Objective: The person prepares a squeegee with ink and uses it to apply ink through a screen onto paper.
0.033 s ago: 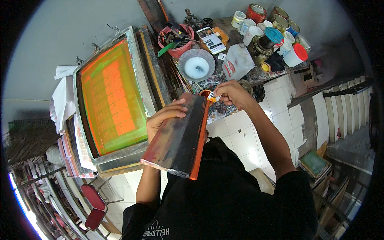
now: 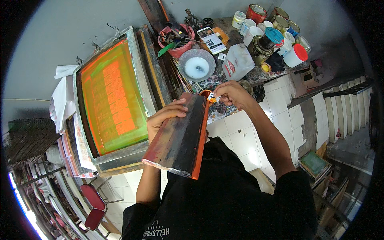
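My left hand point(image 2: 165, 117) grips a wide screen-printing squeegee point(image 2: 174, 140) by its wooden back, fingers over the top edge. The squeegee is tilted in front of my chest, its dark body edged by an orange, ink-coated blade. A small white card-like scraper point(image 2: 213, 97), smeared with orange and yellow, is pinched in my right hand point(image 2: 236, 94). It is at the blade's far end, over an orange-rimmed ink pot point(image 2: 205, 92) that is partly hidden. To the left lies a framed printing screen point(image 2: 140, 76), its green mesh covered with orange ink blocks.
On the cluttered bench stand a bowl of whitish liquid point(image 2: 197, 68), a pink tool basket point(image 2: 182, 50), a phone point(image 2: 212, 40), a translucent jug point(image 2: 238, 62) and several paint cans point(image 2: 256, 14). A red chair point(image 2: 94, 196) is at lower left; leaning frames point(image 2: 315, 164) are at right.
The squeegee's near end has shifted very slightly to the right and up. Both hands keep their holds in almost the same places.
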`<state>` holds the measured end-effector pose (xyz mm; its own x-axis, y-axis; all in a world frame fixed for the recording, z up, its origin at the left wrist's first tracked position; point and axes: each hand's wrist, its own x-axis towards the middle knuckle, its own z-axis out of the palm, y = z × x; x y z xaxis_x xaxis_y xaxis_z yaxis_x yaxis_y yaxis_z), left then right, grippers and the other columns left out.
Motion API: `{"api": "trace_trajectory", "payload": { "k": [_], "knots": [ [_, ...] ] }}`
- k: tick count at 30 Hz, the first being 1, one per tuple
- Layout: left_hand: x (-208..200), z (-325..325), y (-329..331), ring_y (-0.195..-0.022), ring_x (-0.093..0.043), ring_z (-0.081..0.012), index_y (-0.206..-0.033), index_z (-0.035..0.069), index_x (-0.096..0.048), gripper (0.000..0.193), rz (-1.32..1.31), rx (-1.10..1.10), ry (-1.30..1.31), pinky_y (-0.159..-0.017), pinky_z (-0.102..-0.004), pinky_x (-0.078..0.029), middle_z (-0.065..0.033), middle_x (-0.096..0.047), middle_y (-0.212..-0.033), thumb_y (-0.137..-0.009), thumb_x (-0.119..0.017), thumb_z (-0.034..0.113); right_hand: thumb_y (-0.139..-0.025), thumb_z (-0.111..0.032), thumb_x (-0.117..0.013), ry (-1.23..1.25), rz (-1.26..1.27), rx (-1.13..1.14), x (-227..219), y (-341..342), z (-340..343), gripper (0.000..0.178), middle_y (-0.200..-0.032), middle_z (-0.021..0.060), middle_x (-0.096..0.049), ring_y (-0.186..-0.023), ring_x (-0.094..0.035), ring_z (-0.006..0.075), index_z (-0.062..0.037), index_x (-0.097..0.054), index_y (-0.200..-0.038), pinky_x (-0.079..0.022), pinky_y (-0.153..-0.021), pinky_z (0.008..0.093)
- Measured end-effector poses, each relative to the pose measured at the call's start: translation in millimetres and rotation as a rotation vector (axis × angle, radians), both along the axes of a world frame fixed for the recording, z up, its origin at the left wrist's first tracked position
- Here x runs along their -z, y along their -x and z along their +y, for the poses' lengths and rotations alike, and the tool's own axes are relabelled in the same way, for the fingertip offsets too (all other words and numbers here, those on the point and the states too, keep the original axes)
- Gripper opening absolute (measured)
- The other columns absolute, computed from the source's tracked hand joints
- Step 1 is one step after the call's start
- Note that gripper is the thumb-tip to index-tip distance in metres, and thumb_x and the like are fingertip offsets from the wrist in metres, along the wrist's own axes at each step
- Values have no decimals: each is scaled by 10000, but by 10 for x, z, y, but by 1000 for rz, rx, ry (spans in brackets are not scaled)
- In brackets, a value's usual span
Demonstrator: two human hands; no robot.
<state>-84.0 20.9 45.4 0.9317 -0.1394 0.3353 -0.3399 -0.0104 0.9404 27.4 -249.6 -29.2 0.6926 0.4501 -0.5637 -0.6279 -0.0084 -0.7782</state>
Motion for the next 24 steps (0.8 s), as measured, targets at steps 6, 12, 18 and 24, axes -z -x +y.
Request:
{"api": "trace_trajectory", "payload": {
  "k": [6, 12, 18, 24],
  "knots": [
    [25, -58, -33, -1143, -637, -303, -911, -6, -720, 107, 20, -54, -62, -1111, -450, -376, -144, -717, -997, -827, -657, -25, -762, -68, -695, -11, 35, -48, -166, 29, 69, 120, -598, 33, -522, -443, -412, 73, 37, -659, -807, -266, -376, 232],
    [118, -61, -153, -1134, -643, -293, -900, -12, -715, 160, -1, -60, -61, -1092, -437, -398, -134, -716, -982, -795, -629, -97, -759, -55, -687, 10, 36, -69, -447, 120, 148, 126, -628, 57, -562, -422, -420, 72, 50, -663, -823, -284, -349, 233],
    [191, -43, -298, -1132, -642, -285, -895, -16, -715, 167, -27, -73, -94, -1054, -412, -437, -134, -716, -986, -781, -630, -104, -766, -48, -686, -40, -3, -94, -805, 265, 182, 136, -616, 82, -590, -405, -460, 86, 68, -670, -833, -315, -316, 255],
    [298, -19, -395, -1140, -636, -278, -893, -18, -713, 165, -2, -73, -61, -1025, -387, -458, -134, -716, -1004, -767, -642, -98, -782, -16, -682, -73, -45, -104, -1159, 435, 223, 125, -621, 108, -605, -366, -483, 109, 88, -675, -852, -326, -302, 260]
  ]
}}
